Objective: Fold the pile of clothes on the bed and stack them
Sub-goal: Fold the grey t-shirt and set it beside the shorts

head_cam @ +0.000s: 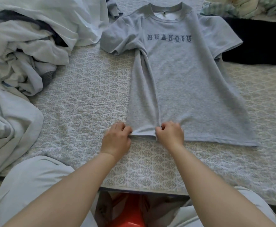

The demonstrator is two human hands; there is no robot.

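Two bare hands worked the hem of a grey T-shirt (pixel 183 82) printed "HUANQIU", spread face-up on a patterned quilt (pixel 84 99) covering the bed. At nine o'clock, a heap of pale unfolded clothes (pixel 22 51) waited its turn, suggesting most of the job remained. At centre, the shirt's left side panel had been turned inward along its length, with its sleeve (pixel 116 40) bunched toward eleven o'clock; the opposite side and sleeve, toward two o'clock, lay flat and unfolded. The left hand (pixel 117 136) pinched the outer corner of the folded strip at the hem, fingers curled on the cloth, while the right hand (pixel 170 134) gripped the inner edge of the same strip just beside it. At two o'clock, a dark folded garment (pixel 255 41) lay near the shirt, possibly the start of a stack. More crumpled laundry (pixel 242 5) sat at one o'clock.
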